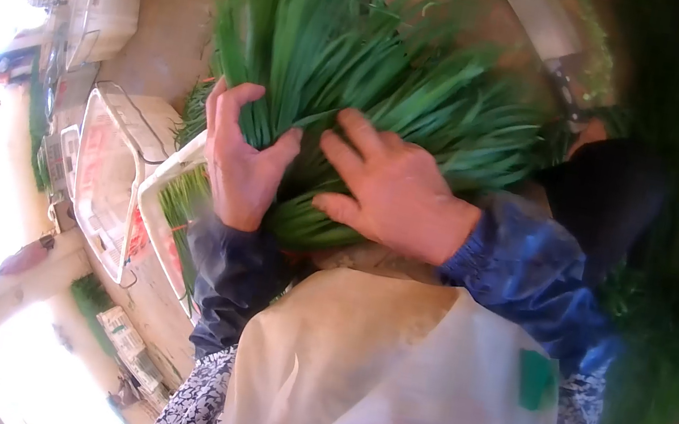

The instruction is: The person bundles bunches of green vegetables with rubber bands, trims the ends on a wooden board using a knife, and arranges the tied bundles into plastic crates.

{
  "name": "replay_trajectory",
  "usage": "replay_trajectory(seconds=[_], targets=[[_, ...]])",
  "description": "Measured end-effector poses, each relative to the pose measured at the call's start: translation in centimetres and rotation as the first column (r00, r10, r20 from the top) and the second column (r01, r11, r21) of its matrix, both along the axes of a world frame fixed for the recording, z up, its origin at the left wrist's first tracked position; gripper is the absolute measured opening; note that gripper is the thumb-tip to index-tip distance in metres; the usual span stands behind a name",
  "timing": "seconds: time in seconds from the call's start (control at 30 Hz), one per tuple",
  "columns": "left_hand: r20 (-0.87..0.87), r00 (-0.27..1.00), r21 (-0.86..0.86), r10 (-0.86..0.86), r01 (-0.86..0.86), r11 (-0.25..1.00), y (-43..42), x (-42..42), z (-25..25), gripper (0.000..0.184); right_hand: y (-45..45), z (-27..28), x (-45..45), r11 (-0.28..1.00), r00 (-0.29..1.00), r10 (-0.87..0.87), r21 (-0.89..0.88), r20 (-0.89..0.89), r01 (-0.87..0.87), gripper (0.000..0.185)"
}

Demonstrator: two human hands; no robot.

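A large pile of long green leaves, which look like garlic chives, fans out in front of me. My left hand curls its fingers and thumb around a bundle at the near left of the pile. To its right, my right hand rests on the leaves with its fingers apart, pointing left. Some leaf ends pass beneath the right palm, where their lower part is hidden. Dark blue sleeves cover both forearms, and a pale, stained apron lies over my lap.
On the left, beside my left wrist, stands a white-rimmed crate with more chives in it. A wire-handled white basket and further white crates stand beyond. A dark shape, unclear in kind, is near my right sleeve.
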State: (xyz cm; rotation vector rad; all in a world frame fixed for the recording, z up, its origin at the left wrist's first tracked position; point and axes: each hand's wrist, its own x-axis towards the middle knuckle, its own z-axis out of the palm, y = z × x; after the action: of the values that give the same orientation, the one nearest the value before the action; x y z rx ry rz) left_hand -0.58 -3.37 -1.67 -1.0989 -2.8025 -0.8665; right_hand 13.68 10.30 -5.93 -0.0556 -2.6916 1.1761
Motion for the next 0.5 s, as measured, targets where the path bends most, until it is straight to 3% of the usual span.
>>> replay_trajectory(seconds=[0.07, 0.13, 0.17, 0.33, 0.4, 0.43, 0.47, 0.5], targets=[[0.013, 1.000, 0.013, -0.011, 0.011, 1.000, 0.0, 0.3, 0.1, 0.051, 0.6, 0.7, 0.2, 0.996, 0.999, 0.002, -0.090, 0.047, 0.002, 0.063], [0.021, 1.000, 0.003, 0.002, -0.002, 1.000, 0.1, 0.3, 0.1, 0.050, 1.1, 1.2, 0.7, 0.967, 0.976, -0.159, -0.177, 0.147, 0.184, 0.066], [0.023, 1.000, 0.006, -0.012, 0.012, 1.000, 0.2, 0.4, 0.1, 0.050, 1.1, 0.4, 0.6, 0.977, 0.981, -0.190, -0.094, 0.027, 0.191, 0.067], [0.019, 0.999, -0.006, -0.029, 0.029, 1.000, 0.7, 0.6, 0.5, 0.051, 2.4, 0.2, 0.0, 0.970, 0.972, -0.233, -0.065, 0.019, 0.234, 0.068], [0.008, 1.000, -0.016, -0.028, 0.028, 0.999, 0.7, 0.7, 0.2, 0.050, 3.8, 0.5, -1.0, 0.912, 0.928, -0.340, 0.190, -0.151, 0.364, 0.071], [-0.017, 0.999, -0.028, -0.030, 0.030, 0.999, 0.6, 0.7, 0.1, 0.050, 4.7, 0.9, -1.5, 0.864, 0.892, -0.392, 0.244, -0.225, 0.441, 0.052], [-0.016, 1.000, -0.026, -0.024, 0.023, 0.999, 0.7, 0.8, 0.3, 0.050, 4.6, 1.3, -1.5, 0.866, 0.895, -0.386, 0.246, -0.224, 0.435, 0.052], [-0.004, 0.999, -0.009, -0.047, 0.047, 0.999, 0.9, 1.0, 0.5, 0.050, 4.2, 1.9, -1.4, 0.939, 0.931, -0.225, 0.192, -0.286, 0.286, 0.047]])
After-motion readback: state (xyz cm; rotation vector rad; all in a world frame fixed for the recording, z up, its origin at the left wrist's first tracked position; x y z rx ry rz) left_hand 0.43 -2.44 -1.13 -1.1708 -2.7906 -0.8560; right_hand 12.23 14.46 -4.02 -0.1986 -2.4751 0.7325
